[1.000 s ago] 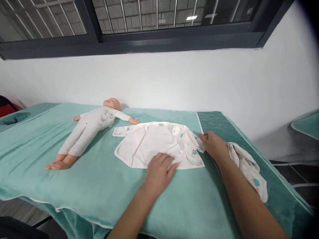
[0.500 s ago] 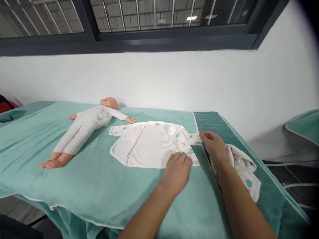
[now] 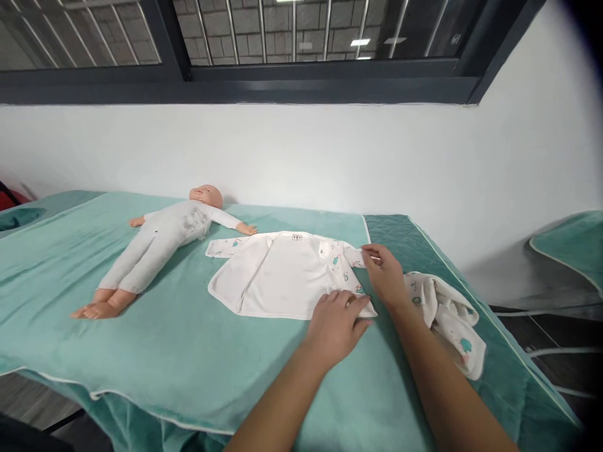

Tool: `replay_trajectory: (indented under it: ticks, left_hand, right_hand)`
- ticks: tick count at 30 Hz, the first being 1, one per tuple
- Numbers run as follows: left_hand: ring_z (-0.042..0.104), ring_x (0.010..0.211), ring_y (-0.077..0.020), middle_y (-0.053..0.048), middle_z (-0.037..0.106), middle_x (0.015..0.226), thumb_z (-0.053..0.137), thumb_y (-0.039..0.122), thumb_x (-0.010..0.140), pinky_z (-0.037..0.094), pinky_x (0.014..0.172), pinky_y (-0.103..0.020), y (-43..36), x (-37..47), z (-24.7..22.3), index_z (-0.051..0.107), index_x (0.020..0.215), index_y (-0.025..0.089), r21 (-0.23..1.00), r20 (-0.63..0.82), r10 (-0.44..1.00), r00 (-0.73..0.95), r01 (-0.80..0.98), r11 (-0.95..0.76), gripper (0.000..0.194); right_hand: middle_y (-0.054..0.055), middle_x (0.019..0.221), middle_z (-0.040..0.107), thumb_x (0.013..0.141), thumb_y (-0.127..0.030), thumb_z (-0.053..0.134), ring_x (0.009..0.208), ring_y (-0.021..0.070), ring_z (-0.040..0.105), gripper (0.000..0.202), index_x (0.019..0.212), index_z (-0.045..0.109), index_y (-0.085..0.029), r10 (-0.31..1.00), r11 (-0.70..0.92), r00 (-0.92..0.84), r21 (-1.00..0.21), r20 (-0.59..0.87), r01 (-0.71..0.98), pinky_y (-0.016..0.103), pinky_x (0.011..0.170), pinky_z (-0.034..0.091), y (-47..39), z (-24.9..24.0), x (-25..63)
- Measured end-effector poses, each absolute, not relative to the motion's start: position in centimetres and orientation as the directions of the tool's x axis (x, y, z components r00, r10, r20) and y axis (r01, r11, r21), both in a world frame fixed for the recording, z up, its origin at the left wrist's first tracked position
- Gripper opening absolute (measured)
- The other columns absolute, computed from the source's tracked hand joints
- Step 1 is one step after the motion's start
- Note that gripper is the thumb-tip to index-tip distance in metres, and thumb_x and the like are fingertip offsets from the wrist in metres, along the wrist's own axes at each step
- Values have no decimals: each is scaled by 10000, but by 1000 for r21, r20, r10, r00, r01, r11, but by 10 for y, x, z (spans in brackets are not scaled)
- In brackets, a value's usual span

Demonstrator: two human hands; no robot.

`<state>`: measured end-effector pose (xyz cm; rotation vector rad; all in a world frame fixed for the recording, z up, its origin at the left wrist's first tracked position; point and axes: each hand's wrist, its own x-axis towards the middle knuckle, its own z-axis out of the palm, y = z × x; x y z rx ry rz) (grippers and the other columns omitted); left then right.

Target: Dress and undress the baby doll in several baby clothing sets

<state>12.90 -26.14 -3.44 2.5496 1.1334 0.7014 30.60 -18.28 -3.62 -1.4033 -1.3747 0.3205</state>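
Observation:
A white baby shirt [image 3: 292, 276] with a printed right sleeve lies spread out on the green bed cover. My left hand [image 3: 335, 323] rests on its lower right corner, fingers apart and thumb out to the side. At the cuff of the shirt's right sleeve, my right hand [image 3: 385, 276] pinches the fabric between thumb and fingers. The sleeve's far end is partly hidden by those fingers. A baby doll [image 3: 160, 238] in white clothing lies on its back to the left, one hand close to the shirt's left sleeve.
A crumpled printed cloth [image 3: 447, 314] lies right of my right forearm, on the darker quilted cover [image 3: 513, 376]. The green cover [image 3: 164, 370] hangs over the front edge. Behind stands a white wall [image 3: 306, 157] below a barred window. Another green padded edge [image 3: 572, 245] shows at right.
My right hand has moved left with the cuff, so the sleeve sits closer to the shirt's body. My left hand's fingers and thumb have spread in about the same place.

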Motion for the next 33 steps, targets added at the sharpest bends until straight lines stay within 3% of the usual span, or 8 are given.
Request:
replay_trajectory:
  ticks: [3,7,10,16,21,25,29,33]
  left_hand:
    - [565,1103,-237,-27,643,1176,557,456,920,456,931,-405,-262,129,-37,534,1279,291,390,332,708,624,593,-705,395]
    - [599,1079,-218,-23,667,1158,570,393,921,461,908,-371,-262,129,-39,576,1187,242,405,329,661,674,532,-744,307]
    - [627,1023,-207,-15,688,1096,580,374,913,470,862,-356,-261,128,-39,603,1086,219,441,312,678,665,531,-723,233]
    - [623,1065,-178,10,685,1141,571,325,922,452,926,-340,-261,127,-38,599,1103,244,498,312,684,660,500,-709,201]
    - [614,1077,-198,-9,656,1211,564,323,925,454,913,-361,-264,129,-32,553,1199,255,455,281,679,678,529,-717,283]
    - [609,1063,-216,-24,647,1204,525,369,945,458,893,-386,-268,133,-27,493,1298,268,404,256,698,669,582,-706,369]
    - [581,1107,-226,-44,598,1293,514,347,948,454,919,-397,-270,137,-27,423,1371,248,374,266,717,644,617,-693,444]
    - [552,1135,-228,-51,584,1318,503,323,950,439,956,-398,-270,137,-27,439,1360,234,364,284,714,639,617,-697,424]
  right_hand:
    - [73,1031,660,887,-380,534,893,196,629,249,1032,631,-202,911,279,80,-749,404,601,336,812,511,-175,-24,286]
    - [93,1146,619,852,-420,604,1017,241,584,316,1088,615,-209,937,296,-155,-474,314,829,355,845,462,-159,-14,260]
    - [119,1133,616,736,-474,715,1072,310,546,428,1051,627,-199,975,193,-136,-353,178,915,369,812,438,-146,-15,247]
    - [51,857,650,776,-257,577,813,210,575,50,793,605,-220,976,129,0,-584,216,801,307,718,390,-133,-30,253]
    - [-3,780,664,794,-313,508,728,170,586,109,811,584,-236,969,97,115,-762,220,640,274,680,420,-123,-38,265]
    - [-3,670,619,793,-415,485,594,160,544,236,834,580,-203,953,21,252,-870,166,493,266,561,418,-115,-41,278]
    - [3,649,617,805,-501,506,582,160,542,325,847,609,-196,959,-7,257,-900,117,435,269,551,427,-117,-37,286]
    - [36,824,683,751,-578,624,683,182,599,438,970,635,-199,977,2,190,-888,100,461,289,631,453,-129,-28,283]
